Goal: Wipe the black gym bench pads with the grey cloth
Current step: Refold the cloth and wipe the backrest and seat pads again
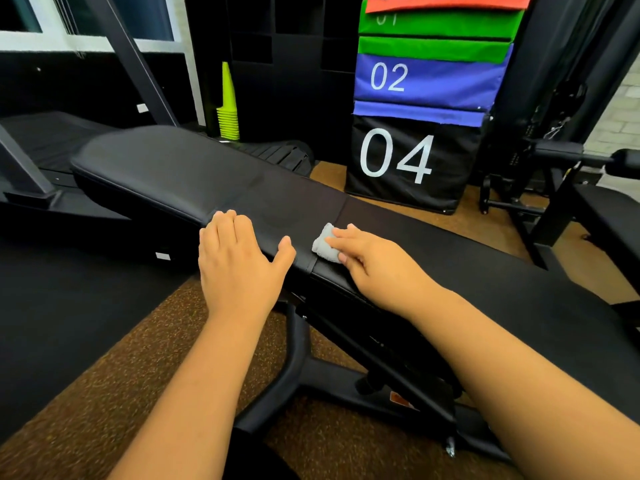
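Left hand: the left hand (239,261) is lying flat on the near edge of the long bench pad (180,174), fingers straight and close together, thumb spread to the side, holding nothing.
Right hand: the right hand (372,263) is pressing the grey cloth (323,243) down, its fingers curling over the cloth's near side and gripping it.
Grey cloth: it is sitting bunched into a small wad on the bench top, just right of the seam where the two pads are meeting.
Second pad: the seat pad (467,258) is running off to the right under the right forearm.
Bench frame: the black frame (332,379) is standing on the brown speckled floor (104,382) below both arms.
Behind the bench: a stack of soft jump boxes (415,109) is standing well apart from the pads, showing the numbers 02 and 04; a stack of yellow-green cones (228,109) is sitting left of it.
Left side: a treadmill (41,161) is standing beside the long pad.
Right side: another black machine (561,161) is standing near the boxes.
Counts: two hands, one cloth, two bench pads; how many cones are stacked I cannot tell.
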Tool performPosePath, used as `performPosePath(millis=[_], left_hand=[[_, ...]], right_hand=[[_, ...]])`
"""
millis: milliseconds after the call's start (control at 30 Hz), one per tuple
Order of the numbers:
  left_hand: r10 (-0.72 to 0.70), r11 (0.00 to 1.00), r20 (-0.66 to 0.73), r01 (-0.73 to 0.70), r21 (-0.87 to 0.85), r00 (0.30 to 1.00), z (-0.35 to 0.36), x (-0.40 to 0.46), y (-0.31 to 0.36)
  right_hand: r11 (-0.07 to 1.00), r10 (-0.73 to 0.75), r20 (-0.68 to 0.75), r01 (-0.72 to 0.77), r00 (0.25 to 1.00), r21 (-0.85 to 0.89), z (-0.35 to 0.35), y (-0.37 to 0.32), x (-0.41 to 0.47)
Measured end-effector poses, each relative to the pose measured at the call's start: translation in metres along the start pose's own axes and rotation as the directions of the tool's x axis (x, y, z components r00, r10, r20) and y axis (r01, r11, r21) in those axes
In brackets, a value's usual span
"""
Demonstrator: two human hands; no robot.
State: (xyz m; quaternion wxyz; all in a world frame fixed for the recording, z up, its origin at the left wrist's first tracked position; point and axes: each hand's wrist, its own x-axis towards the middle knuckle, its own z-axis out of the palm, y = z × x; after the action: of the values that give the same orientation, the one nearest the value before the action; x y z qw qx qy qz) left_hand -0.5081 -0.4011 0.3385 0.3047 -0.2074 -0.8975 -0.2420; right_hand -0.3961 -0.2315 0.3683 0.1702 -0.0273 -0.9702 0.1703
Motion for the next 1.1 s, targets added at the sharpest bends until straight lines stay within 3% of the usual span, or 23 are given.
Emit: performPosePath(millis=[200, 467, 633, 900, 1100], left_hand=[[0.002, 1.0, 0.004, -0.002, 0.019, 1.0, 0.001, -0.002, 0.001], [0.034, 0.997, 0.034, -0.036, 0.067, 0.999, -0.004, -0.002, -0.002], [0.052, 0.992, 0.064, -0.059, 0.11, 0.997, -0.008, -0.002, -0.002], [0.038, 0.989, 0.086, -0.05, 0.139, 0.996, -0.01, -0.004, 0.0], [0.02, 0.989, 0.102, -0.035, 0.147, 0.995, -0.007, -0.003, 0.004]], right_hand=[[0.995, -0.099, 0.0, 0.099, 0.995, 0.012, 0.0, -0.006, -0.015], [0.996, 0.057, -0.098, -0.05, 0.994, 0.073, 0.005, -0.009, 0.005], [0.987, -0.132, -0.09, 0.139, 0.987, 0.086, 0.009, -0.019, -0.023], [0.969, 0.109, -0.043, -0.097, 0.993, 0.227, -0.008, 0.008, 0.023], [0.987, -0.1, -0.048, 0.106, 0.994, 0.125, -0.001, -0.012, -0.013]])
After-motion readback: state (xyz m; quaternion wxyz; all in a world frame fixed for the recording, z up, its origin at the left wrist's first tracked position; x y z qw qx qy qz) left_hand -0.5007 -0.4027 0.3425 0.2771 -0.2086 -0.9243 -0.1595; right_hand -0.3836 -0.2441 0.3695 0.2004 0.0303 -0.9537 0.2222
